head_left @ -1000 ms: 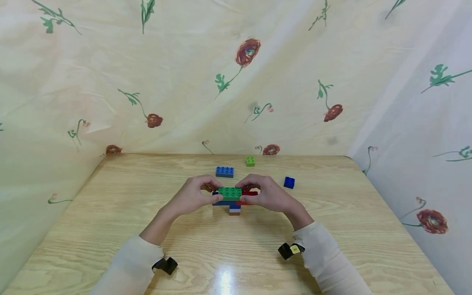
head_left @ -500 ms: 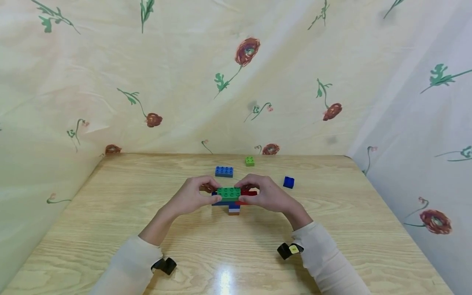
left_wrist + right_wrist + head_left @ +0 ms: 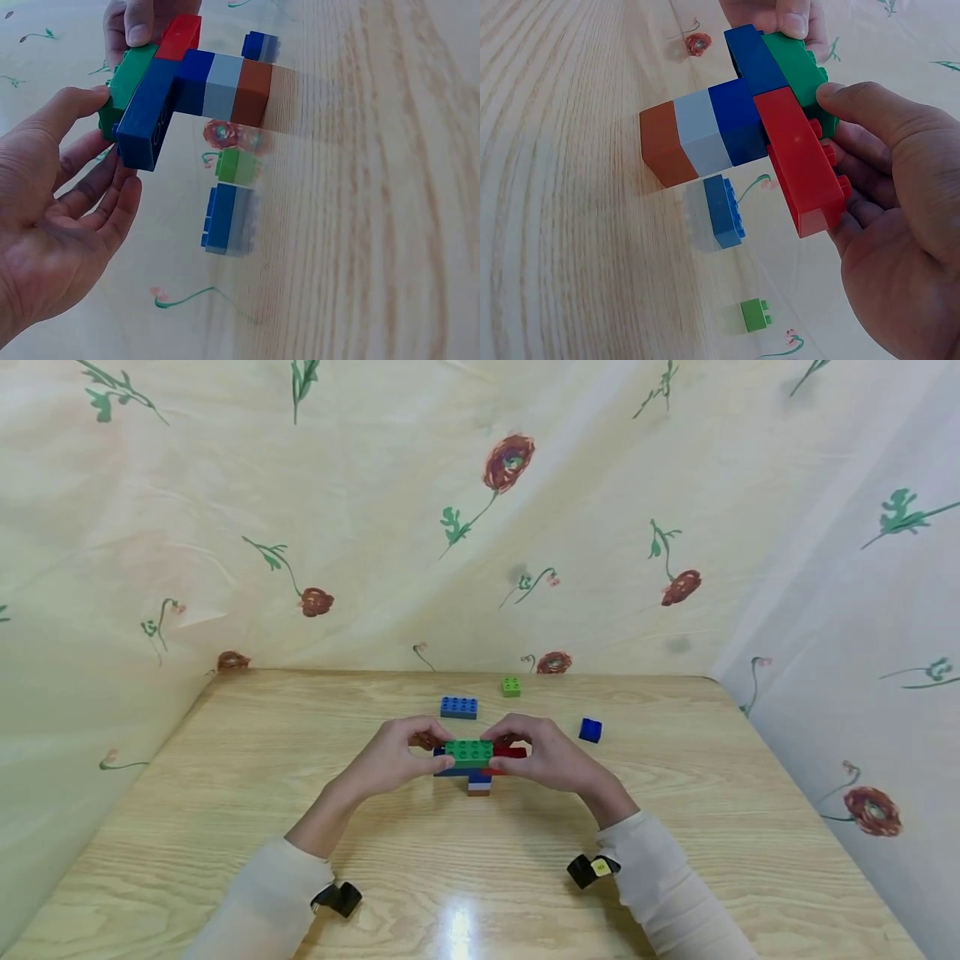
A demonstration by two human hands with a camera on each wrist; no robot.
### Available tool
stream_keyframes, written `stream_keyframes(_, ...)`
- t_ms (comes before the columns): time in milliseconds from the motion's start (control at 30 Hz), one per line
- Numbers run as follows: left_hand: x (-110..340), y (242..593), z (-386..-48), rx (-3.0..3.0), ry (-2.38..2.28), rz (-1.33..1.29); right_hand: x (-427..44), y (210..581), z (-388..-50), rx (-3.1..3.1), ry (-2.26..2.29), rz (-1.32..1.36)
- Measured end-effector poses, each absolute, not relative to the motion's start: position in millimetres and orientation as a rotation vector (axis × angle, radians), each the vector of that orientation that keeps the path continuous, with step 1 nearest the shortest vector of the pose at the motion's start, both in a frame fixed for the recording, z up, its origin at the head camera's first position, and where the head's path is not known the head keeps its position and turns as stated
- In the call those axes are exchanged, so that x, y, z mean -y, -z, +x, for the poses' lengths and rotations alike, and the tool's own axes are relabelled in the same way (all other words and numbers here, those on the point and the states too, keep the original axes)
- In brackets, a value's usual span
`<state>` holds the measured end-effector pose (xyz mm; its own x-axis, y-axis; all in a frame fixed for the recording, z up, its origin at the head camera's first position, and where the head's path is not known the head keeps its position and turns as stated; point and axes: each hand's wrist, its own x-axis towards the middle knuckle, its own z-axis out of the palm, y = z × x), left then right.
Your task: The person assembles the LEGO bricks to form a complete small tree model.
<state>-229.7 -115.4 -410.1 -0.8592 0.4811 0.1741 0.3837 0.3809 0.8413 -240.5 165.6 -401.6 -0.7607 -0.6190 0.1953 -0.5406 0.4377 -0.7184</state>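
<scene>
A green brick (image 3: 468, 753) lies across the top of a dark blue brick (image 3: 146, 112) and a red brick (image 3: 799, 157), which stand side by side. Below them is a column of a blue block (image 3: 737, 120), a white block (image 3: 702, 135) and a brown block (image 3: 660, 146), standing on the table. My left hand (image 3: 390, 758) pinches the left end of the green brick between thumb and fingers. At its right end, my right hand (image 3: 543, 756) pinches it likewise. Some fingertips are hidden behind the bricks.
Behind the hands on the wooden table (image 3: 465, 860) lie a blue brick (image 3: 458, 708) and a small light green brick (image 3: 511, 687). A small dark blue brick (image 3: 590, 730) lies to the right. Flowered cloth (image 3: 360, 510) hangs behind the table.
</scene>
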Motion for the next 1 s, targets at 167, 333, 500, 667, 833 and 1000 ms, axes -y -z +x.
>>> stream_keyframes(167, 113.2, 410.2, -232.4, -2.529, -1.491, 0.810, -168.0, 400.9, -240.7, -2.589, 1.232, -1.017)
stream_keyframes(333, 112.4, 410.9, -234.6, -2.563, -1.471, 0.823, -168.9, 400.1, -241.2, -2.614, 1.215, -1.033)
stream_keyframes(500, 111.4, 411.1, -234.9, -2.581, -1.464, 0.801, -170.8, 397.3, -241.2, -2.621, 1.179, -1.048)
stream_keyframes(667, 111.3, 411.2, -234.6, -2.589, -1.453, 0.800, -182.6, 392.6, -243.4, -2.637, 1.207, -1.012)
stream_keyframes(833, 111.0, 411.3, -233.6, -2.588, -1.448, 0.806, -208.8, 388.7, -252.3, -2.729, 1.205, -0.906)
stream_keyframes(1000, 112.0, 411.4, -233.4, -2.581, -1.448, 0.818, -240.3, 393.8, -265.5, -2.802, 1.202, -0.750)
